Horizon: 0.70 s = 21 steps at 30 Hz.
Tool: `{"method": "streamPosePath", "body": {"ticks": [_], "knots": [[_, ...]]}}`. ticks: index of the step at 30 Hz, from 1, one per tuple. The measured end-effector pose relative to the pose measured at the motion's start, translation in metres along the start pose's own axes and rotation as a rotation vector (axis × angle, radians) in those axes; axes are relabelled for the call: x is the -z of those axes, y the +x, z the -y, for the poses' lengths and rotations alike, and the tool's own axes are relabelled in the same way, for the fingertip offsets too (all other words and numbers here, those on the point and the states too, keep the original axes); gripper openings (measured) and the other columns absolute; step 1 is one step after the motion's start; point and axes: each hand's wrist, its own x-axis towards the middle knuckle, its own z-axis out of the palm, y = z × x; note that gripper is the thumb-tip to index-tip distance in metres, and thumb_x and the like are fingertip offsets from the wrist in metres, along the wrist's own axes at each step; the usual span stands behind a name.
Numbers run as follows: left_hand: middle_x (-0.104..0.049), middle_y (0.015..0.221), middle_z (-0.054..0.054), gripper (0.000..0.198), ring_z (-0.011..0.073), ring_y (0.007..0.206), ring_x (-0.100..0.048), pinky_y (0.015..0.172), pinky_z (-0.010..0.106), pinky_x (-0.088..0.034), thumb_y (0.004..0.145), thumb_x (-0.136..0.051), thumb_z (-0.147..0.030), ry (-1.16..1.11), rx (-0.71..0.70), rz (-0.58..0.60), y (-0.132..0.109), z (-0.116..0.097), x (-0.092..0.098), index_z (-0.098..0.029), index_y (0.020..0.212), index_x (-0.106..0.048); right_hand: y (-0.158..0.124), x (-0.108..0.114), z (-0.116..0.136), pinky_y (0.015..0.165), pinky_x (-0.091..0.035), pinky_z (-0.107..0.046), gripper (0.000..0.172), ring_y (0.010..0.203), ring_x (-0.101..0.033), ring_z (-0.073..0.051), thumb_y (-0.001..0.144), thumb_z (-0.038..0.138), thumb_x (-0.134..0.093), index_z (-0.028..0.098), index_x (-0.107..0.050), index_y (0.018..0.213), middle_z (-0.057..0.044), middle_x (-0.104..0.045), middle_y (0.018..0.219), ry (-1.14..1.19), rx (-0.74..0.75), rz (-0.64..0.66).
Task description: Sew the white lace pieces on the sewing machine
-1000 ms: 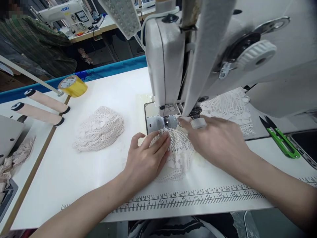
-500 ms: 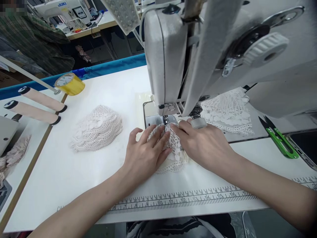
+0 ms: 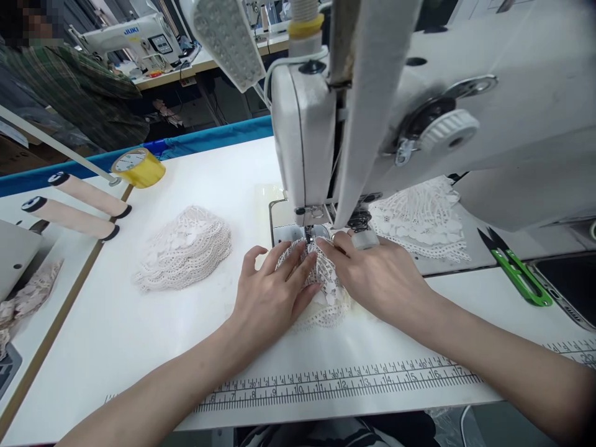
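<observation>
A white lace piece (image 3: 328,287) lies under the presser foot (image 3: 308,233) of a sewing machine (image 3: 305,136). My left hand (image 3: 274,285) rests on the lace's left side, fingers spread and fingertips close to the foot. From the right, my right hand (image 3: 372,270) grips the lace's edge, its index finger pointing at the foot and the other fingers curled under. Its thumb is hidden. To the left sits a stack of lace pieces (image 3: 186,251). More lace (image 3: 419,214) lies behind my right hand, under the machine arm.
Green thread snips (image 3: 519,273) and a phone (image 3: 568,282) lie at the right. Yellow tape (image 3: 138,167) and two thread cones (image 3: 69,217) stand at the left. A printed ruler (image 3: 344,382) runs along the table's front edge. Beyond the table is a person in a plaid shirt (image 3: 79,93).
The camera view has shifted slightly, so the machine and table appear lower and the machine's right side further left. Both hands stay on the lace at the presser foot.
</observation>
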Motion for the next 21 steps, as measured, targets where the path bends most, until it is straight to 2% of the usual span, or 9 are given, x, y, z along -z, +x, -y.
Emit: {"method": "streamPosePath", "body": {"ticks": [11, 16, 21], "knots": [[-0.063, 0.13, 0.004, 0.034, 0.0242, 0.121, -0.055, 0.095, 0.046, -0.031, 0.101, -0.042, -0.037, -0.004, 0.026, 0.018, 0.0024, 0.001, -0.0008, -0.023, 0.126, -0.06, 0.0017, -0.0005, -0.0012, 0.059, -0.028, -0.033, 0.046, 0.078, -0.058, -0.02, 0.078, 0.0, -0.049, 0.015, -0.067, 0.117, -0.011, -0.069, 0.109, -0.003, -0.008, 0.022], [-0.062, 0.131, 0.004, 0.035, 0.0258, 0.12, -0.055, 0.095, 0.047, -0.032, 0.1, -0.043, -0.037, -0.008, 0.039, 0.028, 0.0031, 0.002, -0.0012, -0.023, 0.128, -0.059, 0.0031, -0.0003, -0.0015, 0.058, -0.026, -0.033, 0.045, 0.077, -0.057, -0.02, 0.079, 0.003, -0.051, 0.015, -0.065, 0.121, -0.009, -0.07, 0.1, -0.003, -0.015, 0.04], [-0.059, 0.135, 0.004, 0.037, 0.0263, 0.123, -0.052, 0.096, 0.047, -0.031, 0.1, -0.042, -0.039, -0.006, 0.046, 0.049, 0.0021, 0.0021, -0.0032, -0.023, 0.129, -0.057, 0.0037, 0.0021, -0.0026, 0.058, -0.027, -0.032, 0.04, 0.074, -0.057, -0.02, 0.081, 0.003, -0.051, 0.015, -0.067, 0.115, -0.009, -0.069, 0.088, -0.006, -0.019, 0.045]]}}
